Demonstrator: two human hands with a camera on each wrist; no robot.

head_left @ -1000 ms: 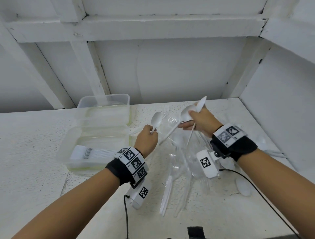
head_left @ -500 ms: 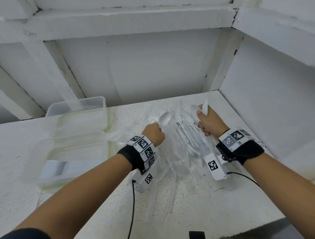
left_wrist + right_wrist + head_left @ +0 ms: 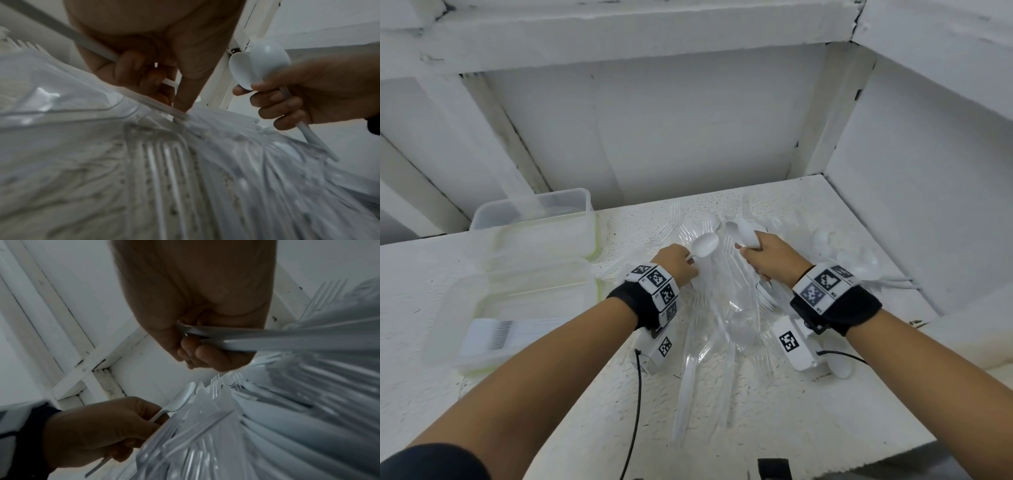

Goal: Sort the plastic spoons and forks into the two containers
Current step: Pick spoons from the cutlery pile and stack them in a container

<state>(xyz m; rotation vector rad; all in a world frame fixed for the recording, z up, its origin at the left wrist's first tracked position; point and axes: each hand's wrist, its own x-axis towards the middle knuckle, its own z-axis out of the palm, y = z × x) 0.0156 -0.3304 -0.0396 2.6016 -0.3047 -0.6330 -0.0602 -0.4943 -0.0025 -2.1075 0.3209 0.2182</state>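
Both forearms are bare, and a dark sleeve (image 3: 431, 460) edge shows at the left upper arm. Each wrist wears a black fabric wrist strap (image 3: 839, 308) topped with a white band of black square fiducial markers (image 3: 657, 284). Under each wrist hangs a white boxy camera unit (image 3: 796, 346) bearing one such marker, and a thin black cable (image 3: 635, 411) trails from each unit.

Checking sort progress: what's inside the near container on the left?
The near container holds a neat row of white cutlery, tines visible. Its translucent walls blur the rest; count and any spoons can't be told.
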